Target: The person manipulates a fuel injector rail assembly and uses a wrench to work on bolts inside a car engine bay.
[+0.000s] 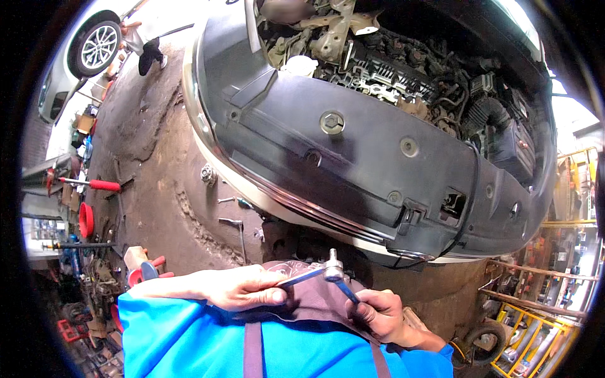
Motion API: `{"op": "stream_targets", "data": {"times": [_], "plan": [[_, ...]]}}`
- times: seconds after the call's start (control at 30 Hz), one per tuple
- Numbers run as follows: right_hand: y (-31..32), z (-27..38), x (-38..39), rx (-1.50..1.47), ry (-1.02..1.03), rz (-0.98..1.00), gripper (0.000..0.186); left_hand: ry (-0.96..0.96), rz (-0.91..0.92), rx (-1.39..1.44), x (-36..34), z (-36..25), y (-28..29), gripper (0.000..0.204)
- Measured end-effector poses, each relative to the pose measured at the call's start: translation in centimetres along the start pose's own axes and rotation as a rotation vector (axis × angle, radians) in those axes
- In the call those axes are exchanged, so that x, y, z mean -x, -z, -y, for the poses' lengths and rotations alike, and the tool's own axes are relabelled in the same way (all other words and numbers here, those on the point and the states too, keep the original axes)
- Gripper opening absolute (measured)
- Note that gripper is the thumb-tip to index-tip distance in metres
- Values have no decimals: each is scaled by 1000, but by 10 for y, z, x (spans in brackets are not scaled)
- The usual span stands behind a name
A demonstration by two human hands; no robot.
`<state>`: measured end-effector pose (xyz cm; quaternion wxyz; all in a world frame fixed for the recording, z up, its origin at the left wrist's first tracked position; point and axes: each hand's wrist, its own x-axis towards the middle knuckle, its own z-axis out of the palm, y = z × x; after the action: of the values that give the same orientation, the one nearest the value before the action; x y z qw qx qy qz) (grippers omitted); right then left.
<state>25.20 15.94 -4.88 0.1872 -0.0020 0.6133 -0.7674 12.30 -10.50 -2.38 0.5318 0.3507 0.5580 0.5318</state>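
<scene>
1. Pale writing is being carried on a dark brown cloth apron [315,302]; too small to be read.
2. A silver metal round-headed ratchet tool [333,272] is being held before the apron, its short stub being pointed toward the car.
3. Its left bar is being gripped by the left hand [246,290], fingers curled closed; long axis is being slanted up rightward.
4. A blue-tinted metal bar [348,292], slanting down rightward from the head, is being clasped in the right hand's [381,315] closed fingers; whether joined cannot be told.
5. The exposed metal engine [391,79] is being fronted by a broad black plastic panel [283,145].
6. An L-shaped steel wrench [242,242] is being supported by the floor [151,208].
</scene>
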Motion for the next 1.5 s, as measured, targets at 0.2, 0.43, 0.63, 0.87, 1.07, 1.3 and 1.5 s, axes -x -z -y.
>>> {"op": "stream_targets", "data": {"times": [0.2, 0.43, 0.63, 0.87, 1.07, 1.3, 1.5], "plan": [[14, 3, -9, 109, -96, 263, 35, -22, -135, -13, 3, 5, -23, 34], [14, 15, -24, 210, 195, 511, 32, -91, -58, -83, 0, -21, -15, 31], [12, -3, -4, 63, 27, 290, 40, -13, -266, -130, -1, -31, -15, 32], [0, -1, -2, -33, -27, 157, 36, 126, -165, -130, 21, -12, -23, 31], [-1, -1, 4, -26, -33, 126, 32, -26, -211, -74, 10, 2, -23, 35], [1, -3, -1, 28, -29, 131, 30, -92, -230, -94, 8, 12, -24, 36], [1, -7, -1, 82, 16, 125, 46, -62, -235, -86, 7, 12, -25, 39]]}}
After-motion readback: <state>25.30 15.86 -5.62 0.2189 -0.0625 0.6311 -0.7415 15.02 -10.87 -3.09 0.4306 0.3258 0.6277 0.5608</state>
